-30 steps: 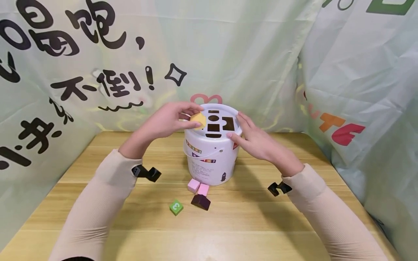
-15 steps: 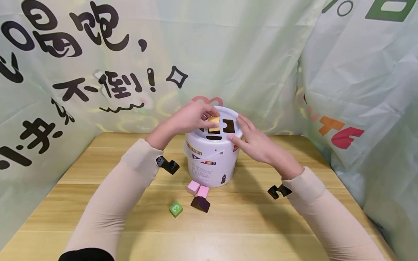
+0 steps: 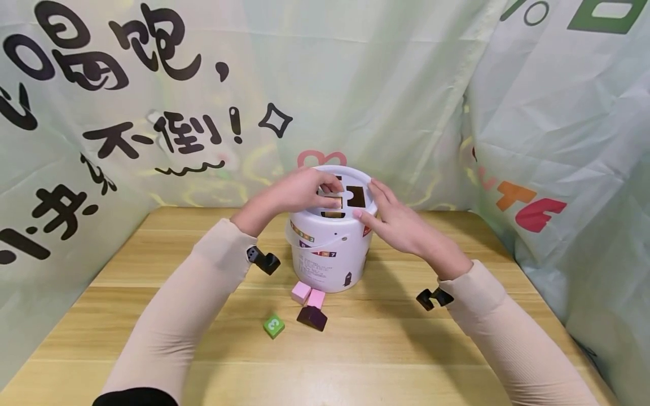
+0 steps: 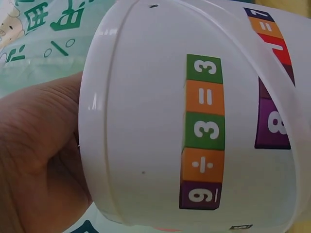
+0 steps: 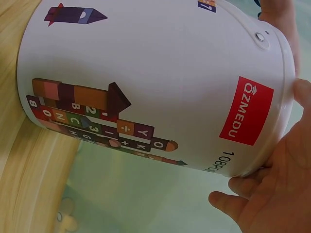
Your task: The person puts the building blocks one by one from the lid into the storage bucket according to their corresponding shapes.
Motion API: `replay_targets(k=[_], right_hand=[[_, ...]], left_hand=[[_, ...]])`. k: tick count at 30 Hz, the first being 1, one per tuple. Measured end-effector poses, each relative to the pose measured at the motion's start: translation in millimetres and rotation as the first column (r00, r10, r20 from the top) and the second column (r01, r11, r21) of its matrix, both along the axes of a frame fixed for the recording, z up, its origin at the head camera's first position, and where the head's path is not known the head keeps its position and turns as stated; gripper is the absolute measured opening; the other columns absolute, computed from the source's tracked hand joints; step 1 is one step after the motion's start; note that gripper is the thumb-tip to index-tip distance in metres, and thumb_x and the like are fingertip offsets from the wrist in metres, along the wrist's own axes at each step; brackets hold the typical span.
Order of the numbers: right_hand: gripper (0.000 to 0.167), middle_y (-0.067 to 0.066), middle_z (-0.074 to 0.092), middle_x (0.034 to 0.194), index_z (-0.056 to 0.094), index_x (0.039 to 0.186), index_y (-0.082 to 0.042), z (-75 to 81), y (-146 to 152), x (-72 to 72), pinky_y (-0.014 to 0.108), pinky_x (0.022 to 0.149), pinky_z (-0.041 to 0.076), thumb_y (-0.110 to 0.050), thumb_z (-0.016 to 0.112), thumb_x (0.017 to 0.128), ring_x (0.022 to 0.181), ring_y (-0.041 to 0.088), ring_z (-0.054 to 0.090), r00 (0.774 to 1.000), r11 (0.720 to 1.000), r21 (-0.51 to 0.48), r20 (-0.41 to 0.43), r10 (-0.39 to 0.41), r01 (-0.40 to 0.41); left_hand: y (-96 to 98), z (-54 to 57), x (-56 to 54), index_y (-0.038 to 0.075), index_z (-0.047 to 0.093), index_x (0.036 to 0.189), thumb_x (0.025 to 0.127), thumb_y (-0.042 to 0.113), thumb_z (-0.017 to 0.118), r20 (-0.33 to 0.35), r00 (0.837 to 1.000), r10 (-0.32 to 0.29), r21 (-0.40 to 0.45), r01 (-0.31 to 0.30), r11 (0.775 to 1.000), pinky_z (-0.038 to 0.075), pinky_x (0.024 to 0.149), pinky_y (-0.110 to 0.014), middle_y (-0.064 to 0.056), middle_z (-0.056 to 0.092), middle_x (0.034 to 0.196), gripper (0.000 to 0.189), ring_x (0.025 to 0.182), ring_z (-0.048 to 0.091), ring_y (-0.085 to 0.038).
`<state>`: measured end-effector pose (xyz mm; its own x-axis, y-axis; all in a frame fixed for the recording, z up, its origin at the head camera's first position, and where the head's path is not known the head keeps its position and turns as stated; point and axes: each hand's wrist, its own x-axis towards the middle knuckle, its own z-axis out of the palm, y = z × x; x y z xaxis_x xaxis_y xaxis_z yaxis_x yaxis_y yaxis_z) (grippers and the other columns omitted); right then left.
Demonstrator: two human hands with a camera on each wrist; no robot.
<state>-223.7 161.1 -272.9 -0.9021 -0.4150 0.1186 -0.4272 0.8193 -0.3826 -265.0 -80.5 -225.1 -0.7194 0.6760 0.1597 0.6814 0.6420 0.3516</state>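
A white bucket [image 3: 325,254] stands upright on the table, its lid [image 3: 350,176] cut with several shaped holes. My left hand [image 3: 304,189] is over the lid, thumb and fingers bent and spread apart at a rectangular hole. Yellow of a toy block [image 3: 333,199] shows in that hole, low and mostly hidden by the hand; no block is visible between the fingertips. My right hand [image 3: 398,220] rests on the bucket's right rim, fingers extended along the edge and thumb on the near side. In the right wrist view, the right-hand fingers [image 5: 233,201] lie against the rim.
Before the bucket lie two pink blocks [image 3: 301,291], a dark brown roof-shaped block [image 3: 312,318] and a green block [image 3: 274,326] marked 3. A white handle [image 3: 317,246] hangs on the bucket's front. Printed curtains [image 3: 396,84] stand behind the wooden table [image 3: 244,361].
My left hand has moved right across the lid with the yellow block, which has gone from above the lid down into a hole. The right hand stays on the rim.
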Motion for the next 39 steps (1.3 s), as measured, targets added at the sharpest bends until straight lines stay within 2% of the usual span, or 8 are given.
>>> replay_targets(k=[5, 10, 16, 22, 27, 32, 39], right_hand=[[0.092, 0.007, 0.001, 0.164, 0.003, 0.158, -0.01, 0.3, 0, 0.2, 0.058, 0.108, 0.031, -0.071, 0.029, 0.095, 0.135, 0.043, 0.037, 1.0, 1.0, -0.005, -0.004, 0.004, -0.004], [0.092, 0.008, 0.002, 0.163, 0.003, 0.158, -0.01, -0.4, 0, 0.1, 0.058, 0.109, 0.03, -0.071, 0.029, 0.095, 0.135, 0.043, 0.036, 1.0, 1.0, -0.003, -0.008, 0.005, -0.005], [0.092, 0.009, 0.002, 0.163, 0.004, 0.158, -0.009, -0.1, 0, 0.6, 0.058, 0.109, 0.03, -0.071, 0.03, 0.095, 0.135, 0.044, 0.036, 1.0, 1.0, -0.001, -0.011, 0.002, -0.002], [0.092, 0.007, 0.001, 0.164, 0.004, 0.158, -0.009, 0.9, 0, 0.7, 0.058, 0.11, 0.029, -0.071, 0.03, 0.094, 0.136, 0.044, 0.034, 1.0, 1.0, 0.0, -0.003, -0.001, 0.001], [0.092, 0.006, 0.001, 0.164, 0.005, 0.158, -0.01, 0.8, -1, 0.6, 0.057, 0.11, 0.029, -0.071, 0.03, 0.094, 0.137, 0.044, 0.033, 1.0, 1.0, -0.003, -0.006, 0.0, 0.0], [0.092, 0.006, 0.001, 0.164, 0.006, 0.158, -0.01, 0.8, 0, 0.8, 0.057, 0.11, 0.029, -0.071, 0.031, 0.094, 0.136, 0.044, 0.034, 1.0, 1.0, -0.007, -0.007, -0.003, 0.003], [0.091, 0.007, 0.0, 0.164, 0.004, 0.158, -0.009, 2.0, 0, 1.2, 0.057, 0.11, 0.029, -0.07, 0.03, 0.095, 0.137, 0.045, 0.033, 1.0, 1.0, 0.002, -0.007, 0.003, -0.003]], left_hand=[[-5.2, -0.2, 2.2, 0.009, 0.067, 0.121, 0.09, 0.025, 0.073, 0.013, 1.0, -0.02, 0.065, 0.019, 0.998, 0.049, 0.092, -0.033, -0.003, 0.068, 0.116, 0.035, 0.106, 0.062, -0.019], [-12.1, 1.1, 8.3, 0.007, 0.066, 0.122, 0.091, 0.025, 0.072, 0.016, 1.0, -0.016, 0.079, 0.015, 0.997, 0.05, 0.089, -0.035, -0.005, 0.067, 0.116, 0.037, 0.104, 0.062, -0.02], [-24.9, -1.4, 20.7, 0.007, 0.067, 0.12, 0.09, 0.023, 0.073, 0.004, 1.0, -0.014, 0.114, 0.014, 0.993, 0.051, 0.087, -0.038, -0.005, 0.068, 0.108, 0.035, 0.098, 0.063, -0.018], [-41.8, -4.4, 35.8, 0.005, 0.066, 0.121, 0.089, 0.023, 0.074, 0.02, 0.999, -0.03, 0.17, 0.027, 0.985, 0.051, 0.086, -0.037, -0.005, 0.068, 0.108, 0.037, 0.099, 0.062, -0.017], [-56.8, -9.6, 48.6, 0.007, 0.067, 0.12, 0.089, 0.027, 0.074, 0.022, 1.0, -0.012, 0.193, 0.007, 0.981, 0.051, 0.087, -0.042, -0.001, 0.067, 0.108, 0.037, 0.099, 0.061, -0.016], [-70.6, -16.2, 59.2, 0.009, 0.067, 0.121, 0.088, 0.026, 0.076, 0.004, 1.0, -0.015, 0.202, 0.014, 0.979, 0.049, 0.09, -0.042, 0.0, 0.068, 0.11, 0.039, 0.101, 0.062, -0.018], [-93.5, -32.5, 78.4, 0.011, 0.066, 0.125, 0.088, 0.027, 0.076, -0.035, 0.999, -0.004, 0.173, 0.01, 0.985, 0.049, 0.088, -0.043, -0.001, 0.067, 0.118, 0.042, 0.107, 0.06, -0.022]])
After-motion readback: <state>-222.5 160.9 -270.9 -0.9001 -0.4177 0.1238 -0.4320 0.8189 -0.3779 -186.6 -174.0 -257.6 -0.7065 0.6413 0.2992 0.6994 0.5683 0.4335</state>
